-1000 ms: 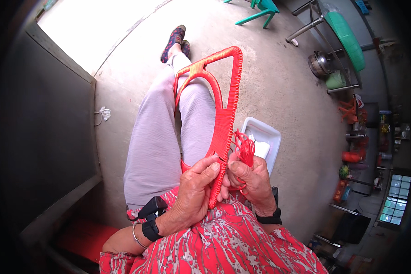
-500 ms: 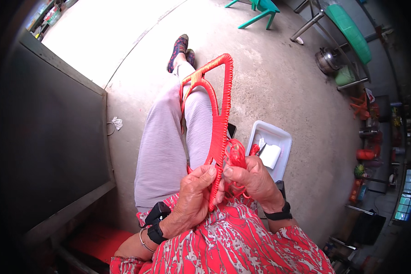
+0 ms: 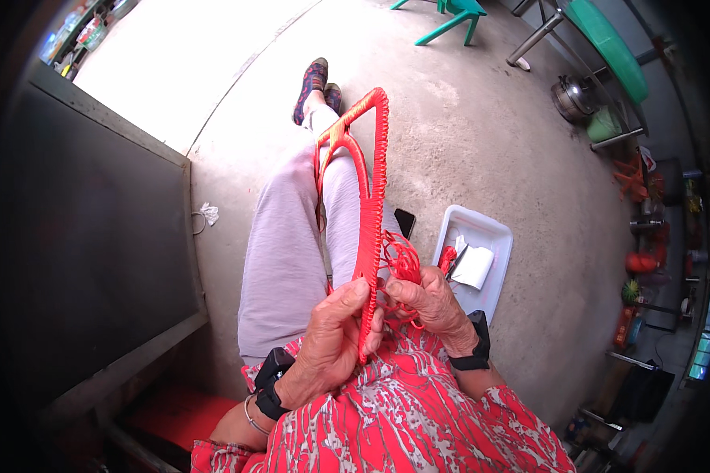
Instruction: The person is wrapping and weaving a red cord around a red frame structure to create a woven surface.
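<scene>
Concrete floor | red cord-wrapped frame [image 3: 368,213] upright, tapered | left hand [image 3: 333,347] pinches frame | right hand [image 3: 428,303] apparently pinching cord [image 3: 403,264]

A bare grey concrete floor [image 3: 481,158] fills the scene, washed by bright daylight at the upper left. A dark metal panel [image 3: 79,236] stands along the left side, while a green plastic chair [image 3: 450,12] and a green-topped table [image 3: 607,43] with metal legs sit at the far upper right.

Single head-worn fisheye view, looking steeply down over the lap. Hands and red frame [image 3: 368,229] close, near centre; concrete floor [image 3: 481,150] beyond. Edges bend toward the dark rim.
</scene>
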Tool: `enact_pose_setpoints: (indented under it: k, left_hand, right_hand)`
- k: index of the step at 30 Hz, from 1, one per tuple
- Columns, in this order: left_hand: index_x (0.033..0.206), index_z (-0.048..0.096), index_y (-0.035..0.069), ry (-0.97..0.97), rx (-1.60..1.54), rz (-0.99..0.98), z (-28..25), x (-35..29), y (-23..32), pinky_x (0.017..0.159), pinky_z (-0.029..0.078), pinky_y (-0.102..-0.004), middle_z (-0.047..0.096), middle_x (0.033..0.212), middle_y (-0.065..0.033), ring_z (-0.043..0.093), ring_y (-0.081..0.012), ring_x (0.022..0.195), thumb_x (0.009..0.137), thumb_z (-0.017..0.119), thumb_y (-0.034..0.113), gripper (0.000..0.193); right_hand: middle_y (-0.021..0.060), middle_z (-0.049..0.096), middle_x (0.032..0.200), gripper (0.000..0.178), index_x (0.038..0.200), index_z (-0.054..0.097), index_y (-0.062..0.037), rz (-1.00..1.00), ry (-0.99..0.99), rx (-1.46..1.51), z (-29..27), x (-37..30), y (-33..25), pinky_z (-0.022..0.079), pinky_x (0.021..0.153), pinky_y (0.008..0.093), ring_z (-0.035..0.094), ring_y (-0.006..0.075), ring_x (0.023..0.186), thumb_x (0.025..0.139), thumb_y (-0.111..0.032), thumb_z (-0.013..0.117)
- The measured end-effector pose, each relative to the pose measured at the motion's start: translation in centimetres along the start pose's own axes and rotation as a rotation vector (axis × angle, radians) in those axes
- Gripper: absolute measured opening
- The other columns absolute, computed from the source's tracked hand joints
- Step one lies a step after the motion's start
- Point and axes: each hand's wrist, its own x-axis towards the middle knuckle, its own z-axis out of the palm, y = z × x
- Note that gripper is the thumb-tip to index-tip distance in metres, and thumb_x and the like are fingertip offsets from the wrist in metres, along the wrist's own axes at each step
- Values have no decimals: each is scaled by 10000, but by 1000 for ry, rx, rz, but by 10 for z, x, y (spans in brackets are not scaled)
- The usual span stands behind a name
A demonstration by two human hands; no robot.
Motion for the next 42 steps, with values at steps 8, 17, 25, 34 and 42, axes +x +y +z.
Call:
enact_pose_setpoints:
  k: [8,17,25,34,42]
  left_hand:
    - [967,535,26,-109,56,56,-9,3,-2,407,437,-265,582,668,-102,529,-185,448,935,559,239,216]
    - [985,533,-12,-237,-40,-8,-25,6,-4,465,482,-284,607,742,-135,586,-224,529,960,497,237,253]
    - [1013,544,-50,-141,-24,-58,-24,7,-7,525,530,-302,631,818,-147,650,-255,648,949,503,222,282]
    - [988,558,-2,-152,-44,-104,-20,9,-8,461,477,-285,627,747,-114,622,-223,566,928,506,197,214]
    - [1007,540,13,-144,-60,-91,-19,11,-8,450,471,-288,617,716,-113,584,-215,499,904,533,169,187]
  right_hand:
    - [-48,537,700,234,838,595,-69,-19,-110,153,3,-8,-2,390,534,210,480,41,598,881,-293,641]
    - [-43,509,673,201,846,588,-67,29,-100,247,11,-14,-2,350,498,200,441,39,549,879,-256,646]
    - [-15,516,639,210,1037,534,-8,-87,-17,338,16,-14,-10,373,476,204,462,55,514,913,-162,604]
    - [84,624,686,137,977,551,36,-109,181,179,38,-27,-10,501,493,249,614,145,542,902,-68,600]
    - [66,589,631,131,950,497,32,-53,235,153,46,-27,-13,501,489,262,592,135,505,911,-80,555]
